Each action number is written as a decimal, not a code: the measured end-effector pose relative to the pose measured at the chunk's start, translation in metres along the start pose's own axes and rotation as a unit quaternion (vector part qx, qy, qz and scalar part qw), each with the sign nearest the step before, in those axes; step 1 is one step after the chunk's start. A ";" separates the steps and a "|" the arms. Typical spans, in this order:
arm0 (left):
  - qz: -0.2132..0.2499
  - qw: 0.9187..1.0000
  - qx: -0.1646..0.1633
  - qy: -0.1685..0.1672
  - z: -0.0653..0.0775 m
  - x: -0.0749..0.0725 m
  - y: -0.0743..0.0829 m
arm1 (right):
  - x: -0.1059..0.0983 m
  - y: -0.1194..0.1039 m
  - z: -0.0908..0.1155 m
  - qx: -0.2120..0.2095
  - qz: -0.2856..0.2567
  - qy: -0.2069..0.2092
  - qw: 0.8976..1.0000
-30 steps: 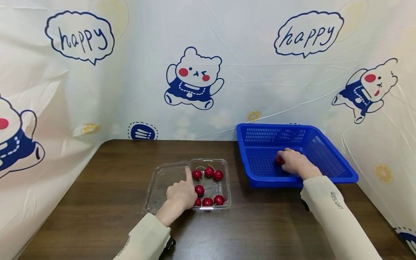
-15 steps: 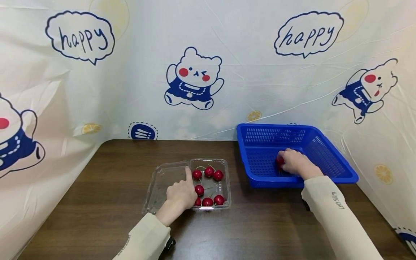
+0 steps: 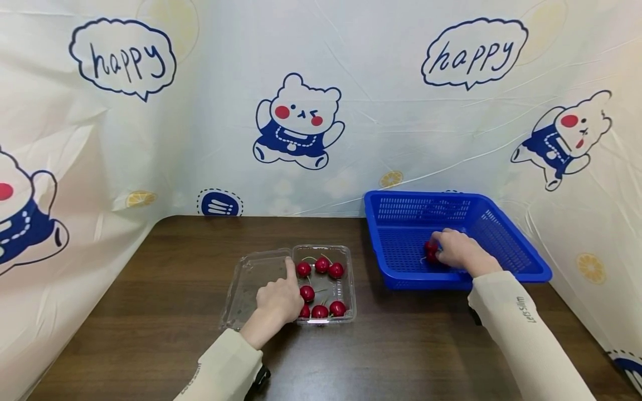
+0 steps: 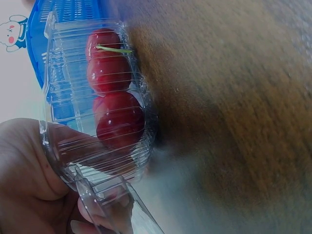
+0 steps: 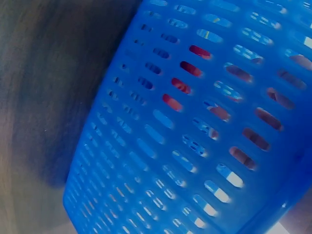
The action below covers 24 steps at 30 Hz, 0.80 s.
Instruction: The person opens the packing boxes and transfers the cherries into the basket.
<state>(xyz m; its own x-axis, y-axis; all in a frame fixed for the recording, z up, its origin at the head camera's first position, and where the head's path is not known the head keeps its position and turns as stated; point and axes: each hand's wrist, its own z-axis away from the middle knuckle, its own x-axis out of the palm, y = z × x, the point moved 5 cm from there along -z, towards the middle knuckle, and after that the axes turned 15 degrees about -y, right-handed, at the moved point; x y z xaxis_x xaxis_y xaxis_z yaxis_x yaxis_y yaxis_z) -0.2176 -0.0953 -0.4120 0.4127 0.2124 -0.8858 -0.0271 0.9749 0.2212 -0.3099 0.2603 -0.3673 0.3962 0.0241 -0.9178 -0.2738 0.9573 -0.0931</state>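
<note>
Cherries [image 3: 430, 257]: in basket [image 3: 426, 279] and box [image 3: 327, 284]
Right grip [image 3: 458, 250]: clamped on basket cherries — a light pinch should avoid bruising
Left grip [image 3: 278, 301]: holding box edge — worth staying steady

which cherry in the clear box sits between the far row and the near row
The lone cherry midway back, beside the left hand; three other cherries make the far row in the clear box, and three more cherries the near row.
</note>
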 end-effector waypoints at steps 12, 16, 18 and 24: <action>0.002 1.000 0.003 0.000 0.000 0.000 0.001 | -0.015 -0.001 0.009 -0.001 -0.026 0.017 1.000; 0.000 1.000 0.003 0.002 0.000 -0.001 0.001 | -0.021 -0.005 0.010 -0.008 -0.021 0.025 0.999; 0.000 1.000 0.002 0.001 0.001 -0.001 0.001 | -0.023 -0.007 0.010 -0.013 -0.020 0.028 0.999; 0.002 1.000 0.001 0.001 0.002 -0.001 0.001 | -0.029 -0.013 0.012 -0.020 -0.021 0.027 0.999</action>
<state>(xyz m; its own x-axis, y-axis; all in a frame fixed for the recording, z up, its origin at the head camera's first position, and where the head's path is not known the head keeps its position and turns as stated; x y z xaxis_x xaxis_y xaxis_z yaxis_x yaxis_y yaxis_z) -0.2163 -0.0943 -0.4103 0.4100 0.2171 -0.8859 -0.0275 0.9738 0.2259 -0.3076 0.2504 -0.3347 0.3599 -0.0323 -0.9324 -0.2928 0.9450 -0.1458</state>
